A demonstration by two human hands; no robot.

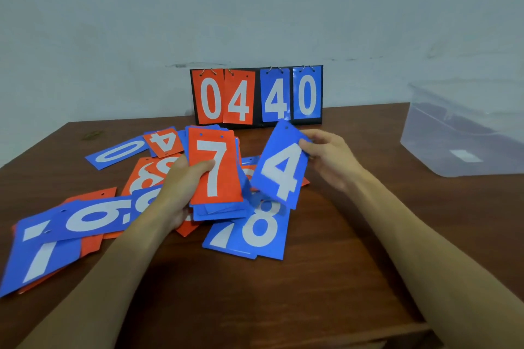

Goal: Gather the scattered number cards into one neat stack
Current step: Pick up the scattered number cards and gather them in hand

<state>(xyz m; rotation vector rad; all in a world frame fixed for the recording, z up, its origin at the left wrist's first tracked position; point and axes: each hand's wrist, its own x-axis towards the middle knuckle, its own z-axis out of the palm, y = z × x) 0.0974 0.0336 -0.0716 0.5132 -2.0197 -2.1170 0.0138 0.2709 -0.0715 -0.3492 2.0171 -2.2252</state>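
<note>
My left hand (181, 187) grips a stack of cards (218, 178) with a red 7 on top, held above the table. Just right of that stack, my right hand (326, 156) pinches a single blue 4 card (279, 167) by its upper right edge, tilted. Below them a blue 8 card (262, 231) and a blue 7 card lie on the table. Several more red and blue cards are scattered to the left, among them a blue 0 (116, 151), a red 4 (163, 141), a blue 6 (93, 218) and a blue 1 (39, 252).
A black scoreboard (256, 96) showing 0 4 4 0 stands at the back of the brown wooden table (326, 278), against the wall. A translucent plastic box (465, 133) sits at the right edge. The table's front edge runs near the bottom of the view.
</note>
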